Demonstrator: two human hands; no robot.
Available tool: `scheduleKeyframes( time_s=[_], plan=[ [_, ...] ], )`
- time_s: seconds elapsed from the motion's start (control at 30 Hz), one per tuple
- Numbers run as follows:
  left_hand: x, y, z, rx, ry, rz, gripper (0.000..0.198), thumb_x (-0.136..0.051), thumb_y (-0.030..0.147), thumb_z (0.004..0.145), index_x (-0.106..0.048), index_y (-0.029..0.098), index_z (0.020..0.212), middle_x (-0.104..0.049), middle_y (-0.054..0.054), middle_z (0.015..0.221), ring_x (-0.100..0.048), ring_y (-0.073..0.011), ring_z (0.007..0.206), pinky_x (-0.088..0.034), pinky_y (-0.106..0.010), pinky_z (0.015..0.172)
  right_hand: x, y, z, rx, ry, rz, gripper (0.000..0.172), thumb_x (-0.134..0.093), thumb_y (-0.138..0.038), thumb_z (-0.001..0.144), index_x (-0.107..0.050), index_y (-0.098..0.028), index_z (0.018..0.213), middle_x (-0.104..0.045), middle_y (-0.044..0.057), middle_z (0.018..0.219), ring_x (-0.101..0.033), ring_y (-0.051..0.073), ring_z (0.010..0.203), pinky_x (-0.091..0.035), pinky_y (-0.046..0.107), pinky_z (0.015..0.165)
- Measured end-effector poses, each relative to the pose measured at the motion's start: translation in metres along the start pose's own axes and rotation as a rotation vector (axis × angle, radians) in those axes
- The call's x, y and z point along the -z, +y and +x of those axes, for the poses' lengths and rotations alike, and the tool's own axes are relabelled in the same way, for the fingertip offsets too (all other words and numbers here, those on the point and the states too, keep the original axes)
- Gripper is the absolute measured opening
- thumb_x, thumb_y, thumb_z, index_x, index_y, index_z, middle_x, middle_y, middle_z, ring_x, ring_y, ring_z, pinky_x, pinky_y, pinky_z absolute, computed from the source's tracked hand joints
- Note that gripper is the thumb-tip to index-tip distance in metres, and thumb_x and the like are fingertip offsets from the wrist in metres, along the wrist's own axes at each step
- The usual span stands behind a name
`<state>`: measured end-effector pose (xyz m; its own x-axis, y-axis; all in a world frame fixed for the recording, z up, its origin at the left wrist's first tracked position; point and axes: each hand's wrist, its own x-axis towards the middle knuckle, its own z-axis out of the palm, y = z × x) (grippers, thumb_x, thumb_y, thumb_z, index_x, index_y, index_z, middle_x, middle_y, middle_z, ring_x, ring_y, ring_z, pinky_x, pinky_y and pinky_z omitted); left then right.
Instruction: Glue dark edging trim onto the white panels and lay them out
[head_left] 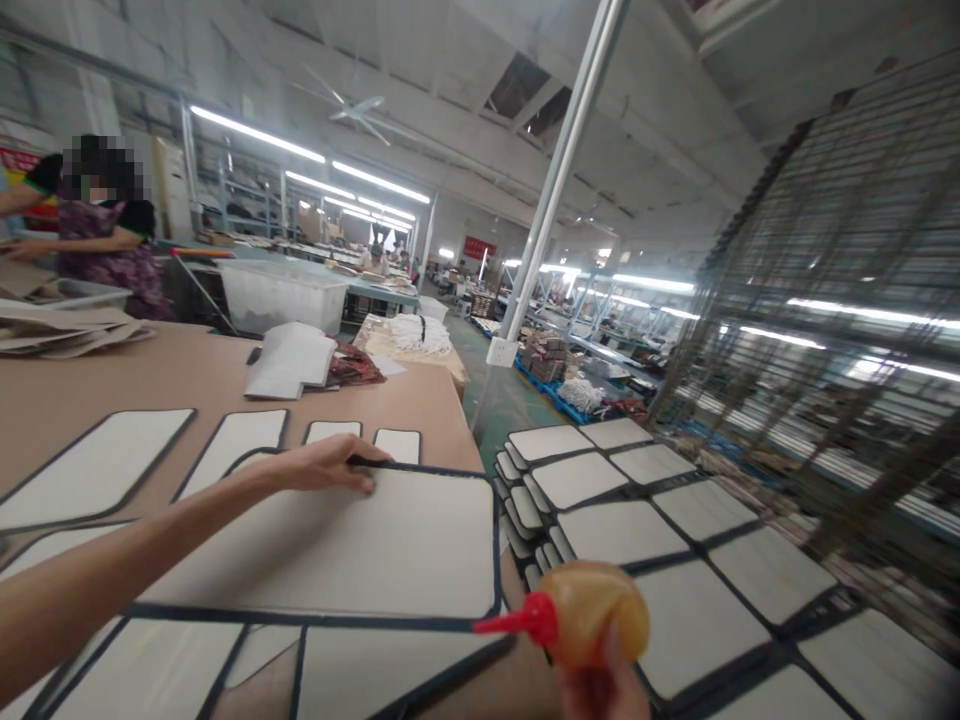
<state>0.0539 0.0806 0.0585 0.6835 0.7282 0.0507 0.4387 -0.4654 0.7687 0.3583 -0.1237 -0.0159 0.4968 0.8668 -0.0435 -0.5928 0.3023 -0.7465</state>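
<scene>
Holding a red-tipped amber bottle (594,608).

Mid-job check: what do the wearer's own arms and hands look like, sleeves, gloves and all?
The left forearm is sleeveless as far as it shows; the left hand shows no glove or watch. The right hand, partly visible, also looks ungloved.
</scene>
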Motion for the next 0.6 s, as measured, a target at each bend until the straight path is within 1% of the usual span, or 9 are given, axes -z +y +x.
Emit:
scheduleKeyframes(
  time_s=[0.03, 0.1, 0.17, 0.23, 0.33, 0.4, 0.5, 0.53, 0.6],
  plan=[
    [0.001, 0.002, -0.004, 0.002, -0.045, -0.020, 0.034, -0.068, 0.031, 0.068, -0.073, 0.016, 0.099, -0.068, -0.001, 0.081, -0.057, -0.0190, 0.074, -0.041, -0.021, 0.064, -0.003, -0.011, 0.008, 0.027, 0.053, 0.037, 0.024, -0.066, -0.045, 0.078, -0.070, -0.027, 0.093, -0.073, 0.000, 0.093, -0.067, 0.015, 0.089, -0.054, 0.025, 0.079],
    [0.003, 0.007, -0.010, 0.007, -0.125, -0.041, 0.031, -0.066, 0.032, 0.070, -0.073, 0.016, 0.096, -0.065, 0.000, 0.077, -0.054, -0.0165, 0.069, -0.038, -0.019, 0.061, -0.010, -0.030, 0.026, 0.158, 0.088, 0.033, 0.030, -0.075, -0.040, 0.069, -0.070, -0.025, 0.095, -0.073, 0.001, 0.094, -0.067, 0.017, 0.083, -0.055, 0.026, 0.073],
    [0.005, 0.013, -0.014, 0.004, -0.195, -0.053, 0.030, -0.066, 0.032, 0.072, -0.072, 0.015, 0.095, -0.060, 0.001, 0.071, -0.049, -0.0139, 0.064, -0.034, -0.019, 0.055, -0.015, -0.045, 0.041, 0.262, 0.045, -0.023, 0.041, -0.081, -0.036, 0.061, -0.069, -0.024, 0.099, -0.073, 0.002, 0.093, -0.067, 0.017, 0.081, -0.054, 0.028, 0.073],
    [0.006, 0.018, -0.016, -0.007, -0.241, -0.047, 0.031, -0.066, 0.034, 0.073, -0.072, 0.013, 0.096, -0.056, 0.001, 0.066, -0.043, -0.0116, 0.059, -0.029, -0.019, 0.052, -0.018, -0.053, 0.051, 0.313, 0.003, -0.073, 0.048, -0.084, -0.032, 0.055, -0.068, -0.026, 0.100, -0.073, 0.000, 0.088, -0.066, 0.016, 0.077, -0.054, 0.027, 0.073],
    [0.009, 0.023, -0.018, -0.020, -0.282, -0.034, 0.035, -0.065, 0.038, 0.076, -0.070, 0.013, 0.100, -0.052, 0.002, 0.065, -0.039, -0.0104, 0.057, -0.025, -0.020, 0.050, -0.018, -0.057, 0.057, 0.338, -0.028, -0.104, 0.048, -0.087, -0.026, 0.050, -0.069, -0.027, 0.095, -0.072, -0.002, 0.080, -0.066, 0.014, 0.072, -0.054, 0.024, 0.069],
    [0.011, 0.025, -0.019, -0.017, -0.299, -0.037, 0.036, -0.064, 0.039, 0.077, -0.070, 0.013, 0.102, -0.054, 0.001, 0.067, -0.041, -0.0110, 0.058, -0.026, -0.020, 0.050, -0.017, -0.057, 0.059, 0.348, -0.055, -0.122, 0.047, -0.087, -0.025, 0.049, -0.070, -0.027, 0.093, -0.072, -0.002, 0.077, -0.066, 0.015, 0.069, -0.054, 0.025, 0.068],
    [0.012, 0.027, -0.020, -0.029, -0.283, -0.058, 0.035, -0.067, 0.039, 0.075, -0.071, 0.015, 0.098, -0.059, -0.001, 0.071, -0.046, -0.0130, 0.061, -0.031, -0.019, 0.053, -0.016, -0.057, 0.060, 0.371, -0.089, -0.156, 0.051, -0.086, -0.025, 0.050, -0.069, -0.026, 0.098, -0.071, -0.001, 0.075, -0.066, 0.016, 0.065, -0.054, 0.027, 0.066],
    [0.012, 0.026, -0.021, -0.036, -0.259, -0.068, 0.034, -0.069, 0.039, 0.072, -0.072, 0.015, 0.096, -0.059, -0.001, 0.071, -0.047, -0.0135, 0.060, -0.033, -0.019, 0.052, -0.015, -0.057, 0.060, 0.375, -0.097, -0.171, 0.053, -0.086, -0.026, 0.050, -0.068, -0.025, 0.100, -0.071, 0.000, 0.075, -0.066, 0.016, 0.065, -0.055, 0.028, 0.066],
    [0.012, 0.024, -0.021, -0.073, -0.166, -0.091, 0.033, -0.073, 0.039, 0.067, -0.074, 0.015, 0.089, -0.058, 0.000, 0.066, -0.048, -0.0134, 0.057, -0.033, -0.019, 0.050, -0.013, -0.057, 0.059, 0.371, -0.112, -0.205, 0.056, -0.086, -0.028, 0.050, -0.067, -0.024, 0.102, -0.072, 0.002, 0.077, -0.066, 0.018, 0.064, -0.055, 0.030, 0.066]
  ],
)
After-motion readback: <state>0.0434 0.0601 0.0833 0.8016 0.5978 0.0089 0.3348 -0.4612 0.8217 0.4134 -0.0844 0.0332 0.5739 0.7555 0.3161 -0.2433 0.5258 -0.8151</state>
